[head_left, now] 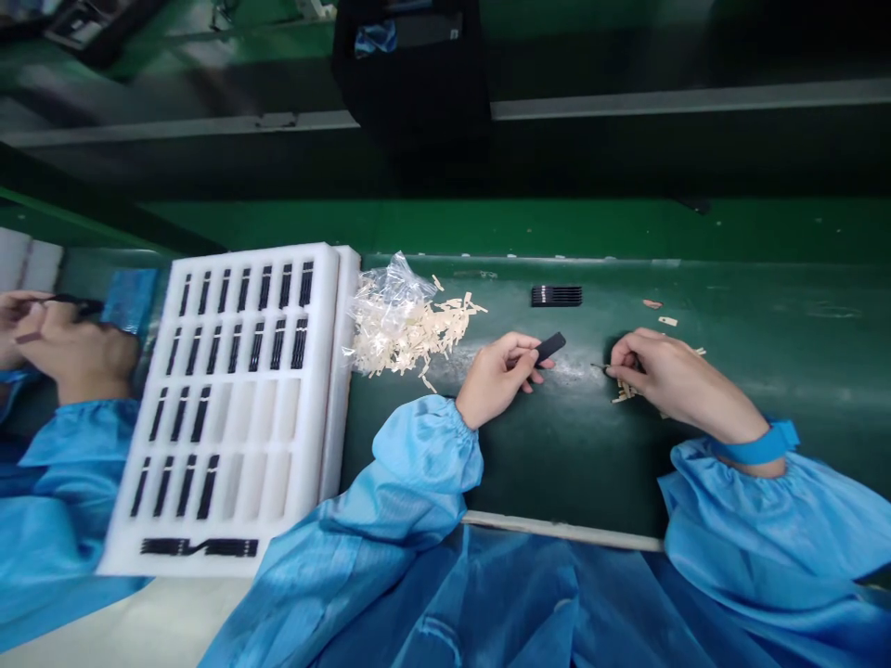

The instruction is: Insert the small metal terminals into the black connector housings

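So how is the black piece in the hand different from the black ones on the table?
The black piece is single and tilted, pinched in the left hand. The small stack is several pieces side by side, lying flat on the green table, untouched. Both are thin, black and oblong.

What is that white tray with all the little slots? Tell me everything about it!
The white foam tray lies flat on the green table, left of the person's left hand. It has four rows of narrow slots. Thin black strips fill the top two rows; the lower rows are part empty. More strips lie along its near edge.
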Demonstrator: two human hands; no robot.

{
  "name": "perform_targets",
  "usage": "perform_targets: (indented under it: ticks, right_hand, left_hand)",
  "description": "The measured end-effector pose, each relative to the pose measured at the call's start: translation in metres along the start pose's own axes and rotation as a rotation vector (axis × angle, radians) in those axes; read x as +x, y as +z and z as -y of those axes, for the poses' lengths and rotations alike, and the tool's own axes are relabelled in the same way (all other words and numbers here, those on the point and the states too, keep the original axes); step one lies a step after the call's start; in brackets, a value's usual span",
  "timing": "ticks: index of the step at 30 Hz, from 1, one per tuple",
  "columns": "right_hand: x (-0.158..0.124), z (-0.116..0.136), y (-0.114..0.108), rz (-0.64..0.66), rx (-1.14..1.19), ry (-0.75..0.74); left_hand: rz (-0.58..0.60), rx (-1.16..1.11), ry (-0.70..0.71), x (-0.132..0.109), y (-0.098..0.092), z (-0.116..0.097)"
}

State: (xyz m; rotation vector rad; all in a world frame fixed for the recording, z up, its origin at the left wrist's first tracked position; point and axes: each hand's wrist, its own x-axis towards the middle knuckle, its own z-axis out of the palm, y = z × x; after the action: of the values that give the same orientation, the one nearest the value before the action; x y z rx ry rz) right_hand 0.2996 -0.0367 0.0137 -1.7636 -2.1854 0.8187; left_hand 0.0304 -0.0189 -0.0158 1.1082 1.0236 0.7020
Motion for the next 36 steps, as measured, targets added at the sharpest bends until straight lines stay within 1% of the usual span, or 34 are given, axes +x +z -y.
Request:
perform_targets:
  ticks: [4,6,9,12,15,17,19,22,24,27,32,36]
  right_hand:
    - [-0.001,0.002,-0.008,-0.014,0.089,0.017]
    - [0.0,0.003,-0.008,-0.057,0.164,0.052]
    - [0.003,0.008,0.0,-0.136,0.299,0.11]
    - [0.006,0.019,0.013,-0.173,0.45,0.147]
    - [0.009,0.035,0.026,-0.188,0.601,0.156]
    - [0.011,0.045,0.034,-0.187,0.681,0.17]
    - [0.012,0.052,0.041,-0.179,0.731,0.189]
    - [0.013,0.058,0.048,-0.177,0.787,0.203]
    - [0.014,0.061,0.051,-0.188,0.814,0.204]
    - [0.014,0.066,0.052,-0.209,0.822,0.206]
    - [0.011,0.066,0.055,-0.235,0.772,0.133]
    - [0.008,0.061,0.058,-0.232,0.626,0.06]
  left_hand:
    - [0.009,0.005,0.011,0.0,0.001,-0.001]
    - [0.028,0.021,0.04,-0.001,0.002,-0.002]
    - [0.086,0.082,0.096,-0.005,0.003,-0.003]
    - [0.106,0.232,0.127,-0.009,0.003,-0.007]
    - [0.077,0.412,0.172,-0.012,0.002,-0.012]
    - [0.053,0.49,0.194,-0.013,0.001,-0.013]
    - [0.006,0.559,0.226,-0.013,0.001,-0.011]
    - [-0.079,0.666,0.312,-0.014,0.001,-0.006]
    - [-0.111,0.729,0.356,-0.014,0.002,-0.004]
    - [-0.111,0.778,0.372,-0.014,0.002,-0.001]
    - [-0.061,0.703,0.347,-0.012,0.0,-0.001]
    - [-0.022,0.664,0.351,-0.011,0.0,-0.002]
